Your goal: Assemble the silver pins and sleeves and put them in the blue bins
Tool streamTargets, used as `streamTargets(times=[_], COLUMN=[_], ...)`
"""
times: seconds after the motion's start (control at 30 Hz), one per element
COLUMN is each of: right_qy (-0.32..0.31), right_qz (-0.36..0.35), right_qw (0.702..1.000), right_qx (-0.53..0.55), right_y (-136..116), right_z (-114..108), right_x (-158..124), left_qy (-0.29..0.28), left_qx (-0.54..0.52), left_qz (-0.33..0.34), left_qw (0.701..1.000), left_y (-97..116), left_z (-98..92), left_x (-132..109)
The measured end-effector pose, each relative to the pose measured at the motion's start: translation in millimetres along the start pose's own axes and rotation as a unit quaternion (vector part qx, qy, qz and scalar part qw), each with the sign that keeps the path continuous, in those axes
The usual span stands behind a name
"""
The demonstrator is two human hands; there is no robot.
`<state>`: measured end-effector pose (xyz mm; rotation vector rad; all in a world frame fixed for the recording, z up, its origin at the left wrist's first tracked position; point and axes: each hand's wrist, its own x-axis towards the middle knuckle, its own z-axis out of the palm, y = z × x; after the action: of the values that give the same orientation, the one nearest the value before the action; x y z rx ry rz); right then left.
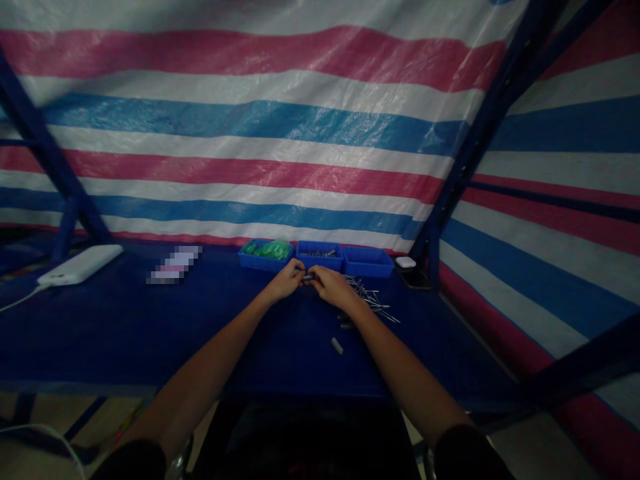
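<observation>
Both of my hands meet over the dark blue table [280, 363], just in front of the blue bins. Between their fingertips is a small dark metal cylinder [307, 277]. My left hand [287, 281] pinches its left end, while my right hand [331, 285] grips it from the right. Fine detail of the piece is too small to make out. Thin metal rods [375, 301] lie in a loose pile beside my right hand, partly behind it. A grey cylinder [337, 346] rests nearer to me, and a darker small piece [346, 325] lies by my right forearm.
Behind my hands stand a blue bin [249, 259] of green pieces, a middle blue bin [320, 263] with metal parts, and a right blue bin [369, 267]. A white case [405, 262] sits at right; a white power bank [80, 265] with a cable lies at left.
</observation>
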<state>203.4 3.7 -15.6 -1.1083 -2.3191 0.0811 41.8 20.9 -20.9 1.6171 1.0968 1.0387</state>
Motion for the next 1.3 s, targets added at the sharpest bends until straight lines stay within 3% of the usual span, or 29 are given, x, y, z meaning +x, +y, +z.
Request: streamTargets(times=[0.17, 0.4, 0.53, 0.7, 0.83, 0.97, 1.03, 1.13, 1.17, 1.3], right_qy=[0.008, 0.03, 0.034, 0.043, 0.132, 0.286, 0.249, 0.068, 0.037, 0.053], right_qz=[0.05, 0.091, 0.087, 0.066, 0.087, 0.122, 0.183, 0.255, 0.271, 0.304], right_qw=[0.999, 0.995, 0.995, 0.996, 0.984, 0.946, 0.942, 0.949, 0.947, 0.943], right_qx=[-0.014, 0.015, 0.034, -0.048, -0.086, -0.095, -0.134, -0.172, -0.171, -0.123], right_y=[-0.3, 3.4, -1.1, -11.7, -18.4, -15.0, -7.5, 7.6, 12.2, 23.5], right_z=[0.5, 1.3, -1.2, -11.5, -31.8, -59.1, -69.8, -75.5, -74.0, -54.5], right_x=[1.3, 3.0, 2.7, 0.3, 2.1, 18.6, 30.2, 38.9, 37.5, 15.1], left_qy=[0.019, 0.002, 0.032, 0.037, 0.009, -0.07, -0.11, -0.15, -0.156, -0.159], left_qx=[-0.004, 0.036, 0.056, 0.115, 0.161, 0.292, 0.339, 0.406, 0.429, 0.492], left_qz=[-0.004, 0.11, 0.102, 0.087, 0.109, 0.23, 0.276, 0.3, 0.302, 0.311], left_qw=[1.0, 0.993, 0.993, 0.989, 0.981, 0.926, 0.893, 0.85, 0.837, 0.797], left_y=[9.4, 3.2, 0.4, 1.9, 9.3, 15.9, 17.9, 21.2, 22.6, 26.9], left_z=[0.1, -1.7, -2.0, 0.4, 12.1, 33.8, 43.7, 51.8, 52.8, 55.8], left_x=[-1.8, 1.1, 2.9, 1.9, -7.6, -23.3, -30.6, -38.2, -39.9, -43.8])
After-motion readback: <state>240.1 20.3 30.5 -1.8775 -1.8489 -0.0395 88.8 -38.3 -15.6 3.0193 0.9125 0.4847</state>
